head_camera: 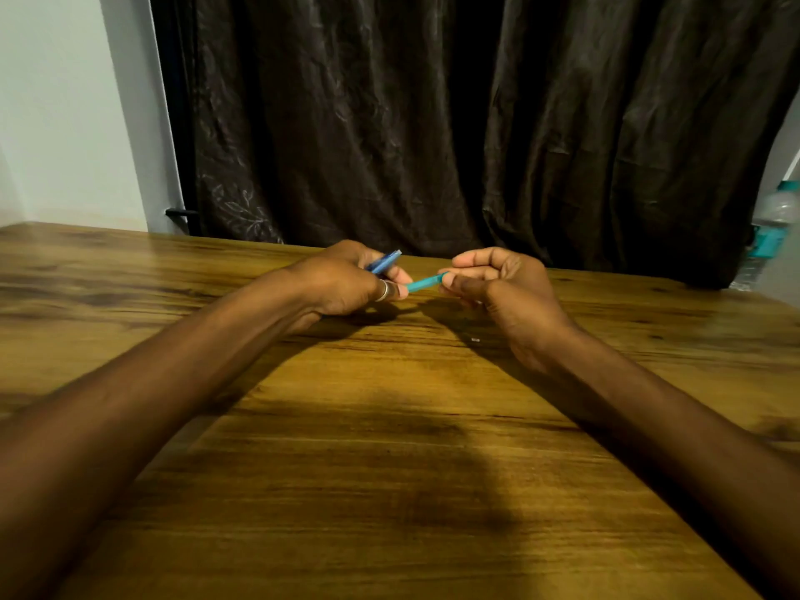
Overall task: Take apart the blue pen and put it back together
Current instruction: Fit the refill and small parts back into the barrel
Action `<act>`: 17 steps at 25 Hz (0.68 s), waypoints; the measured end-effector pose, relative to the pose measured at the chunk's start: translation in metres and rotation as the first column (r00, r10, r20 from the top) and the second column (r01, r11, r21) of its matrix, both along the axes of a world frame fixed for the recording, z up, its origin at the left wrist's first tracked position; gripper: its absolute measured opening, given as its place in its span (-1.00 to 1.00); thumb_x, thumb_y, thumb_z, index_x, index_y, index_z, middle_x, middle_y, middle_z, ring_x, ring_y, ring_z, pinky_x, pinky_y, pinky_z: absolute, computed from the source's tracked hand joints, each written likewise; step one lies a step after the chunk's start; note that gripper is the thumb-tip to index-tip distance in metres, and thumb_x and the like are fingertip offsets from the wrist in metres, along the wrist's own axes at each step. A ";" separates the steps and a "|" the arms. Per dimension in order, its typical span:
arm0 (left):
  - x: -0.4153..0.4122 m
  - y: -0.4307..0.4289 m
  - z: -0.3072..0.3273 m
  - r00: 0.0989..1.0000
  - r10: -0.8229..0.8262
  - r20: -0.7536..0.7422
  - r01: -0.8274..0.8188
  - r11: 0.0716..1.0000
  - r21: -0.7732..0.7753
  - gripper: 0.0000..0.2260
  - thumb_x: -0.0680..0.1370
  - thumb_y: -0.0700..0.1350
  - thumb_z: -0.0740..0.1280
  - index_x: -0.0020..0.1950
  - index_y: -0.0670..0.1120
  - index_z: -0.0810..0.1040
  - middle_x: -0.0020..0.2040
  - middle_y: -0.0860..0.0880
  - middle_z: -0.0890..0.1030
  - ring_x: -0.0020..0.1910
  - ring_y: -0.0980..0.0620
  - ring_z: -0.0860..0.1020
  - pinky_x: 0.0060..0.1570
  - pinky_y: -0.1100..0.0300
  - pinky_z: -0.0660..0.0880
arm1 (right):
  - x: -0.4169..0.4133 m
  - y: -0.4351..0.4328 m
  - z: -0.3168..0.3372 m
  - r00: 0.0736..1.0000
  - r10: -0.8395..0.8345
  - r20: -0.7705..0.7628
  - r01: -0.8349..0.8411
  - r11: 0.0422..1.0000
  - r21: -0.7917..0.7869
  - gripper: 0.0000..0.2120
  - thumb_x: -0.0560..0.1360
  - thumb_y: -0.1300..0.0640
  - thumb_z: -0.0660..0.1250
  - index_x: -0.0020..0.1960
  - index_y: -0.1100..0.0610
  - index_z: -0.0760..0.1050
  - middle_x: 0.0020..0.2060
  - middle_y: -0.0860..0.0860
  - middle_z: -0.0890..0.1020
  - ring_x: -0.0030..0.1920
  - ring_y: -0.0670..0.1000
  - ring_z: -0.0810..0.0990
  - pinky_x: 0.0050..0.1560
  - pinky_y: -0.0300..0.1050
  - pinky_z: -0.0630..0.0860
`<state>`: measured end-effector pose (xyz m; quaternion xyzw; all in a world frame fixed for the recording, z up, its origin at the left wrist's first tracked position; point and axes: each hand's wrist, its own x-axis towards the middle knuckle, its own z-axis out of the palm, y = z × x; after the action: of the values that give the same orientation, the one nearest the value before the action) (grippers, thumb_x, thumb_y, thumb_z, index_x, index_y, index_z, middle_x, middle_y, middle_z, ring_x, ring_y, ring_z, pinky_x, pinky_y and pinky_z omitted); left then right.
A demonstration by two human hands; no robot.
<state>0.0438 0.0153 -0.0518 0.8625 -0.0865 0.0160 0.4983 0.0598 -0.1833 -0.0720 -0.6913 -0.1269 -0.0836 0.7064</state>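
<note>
Left hand [346, 281] fingers closed on a dark blue pen piece [383, 262], poking out past its fingertips. Right hand [498, 279] pinches the lighter blue pen barrel [426, 282], which spans btwn both hands' fingertips, over the table [389, 426]. Risk: thin grip w/ fingertips only, so the barrel could slip & drop. Blurry; can't tell if parts are joined.

Both hands met above the counter [389, 426], the left hand [342, 281] left of the right hand [498, 288], the pen barrel [426, 282] spanning between them. A curtain [433, 123] hung behind; a bottle [770, 227] stood far right.
</note>
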 end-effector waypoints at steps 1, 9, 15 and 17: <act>0.001 0.000 -0.001 1.000 0.001 0.011 -0.001 1.000 0.014 -0.83 0.55 -0.22 0.44 0.13 -0.12 0.68 -0.11 -0.04 0.68 -0.05 0.03 0.60 0.08 0.13 0.54 | 0.000 0.000 0.000 1.000 -0.001 0.001 0.001 1.000 -0.011 -0.76 0.46 0.43 0.44 0.11 0.29 0.56 -0.30 0.01 0.75 -0.27 -0.13 0.73 -0.30 -0.35 0.57; 0.003 -0.002 -0.004 0.949 -0.010 0.316 -0.076 0.963 0.259 -0.81 0.52 -0.02 0.47 0.11 0.01 0.69 -0.02 -0.01 0.72 -0.04 0.02 0.65 0.06 -0.01 0.59 | 0.001 -0.004 0.003 0.998 -0.051 -0.041 0.052 0.998 0.045 -0.77 0.42 0.35 0.51 0.04 0.19 0.60 -0.16 0.12 0.77 -0.15 -0.01 0.76 -0.21 -0.24 0.64; -0.001 -0.011 -0.014 0.744 -0.106 0.659 -0.343 0.787 0.513 -0.78 0.53 0.06 0.39 0.16 0.08 0.66 0.04 0.03 0.67 0.01 0.00 0.60 -0.10 -0.01 0.57 | 0.004 -0.005 0.002 0.996 -0.060 -0.071 0.065 0.996 0.063 -0.78 0.43 0.33 0.51 0.06 0.20 0.61 -0.16 0.12 0.77 -0.12 0.01 0.76 -0.20 -0.24 0.65; 0.001 -0.008 -0.016 0.789 -0.070 0.610 -0.364 0.747 0.556 -0.79 0.54 0.07 0.38 0.13 0.06 0.66 -0.04 0.02 0.67 -0.06 -0.01 0.59 -0.15 0.02 0.56 | 0.006 -0.006 0.003 0.991 -0.129 -0.018 0.129 0.991 -0.035 -0.80 0.47 0.26 0.50 0.09 0.19 0.61 -0.11 0.09 0.76 -0.08 -0.02 0.75 -0.17 -0.30 0.63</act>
<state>0.0449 0.0070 -0.0676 0.9337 -0.1663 0.2965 0.1120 0.0655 -0.1895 -0.0695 -0.7106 -0.0763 -0.1201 0.6891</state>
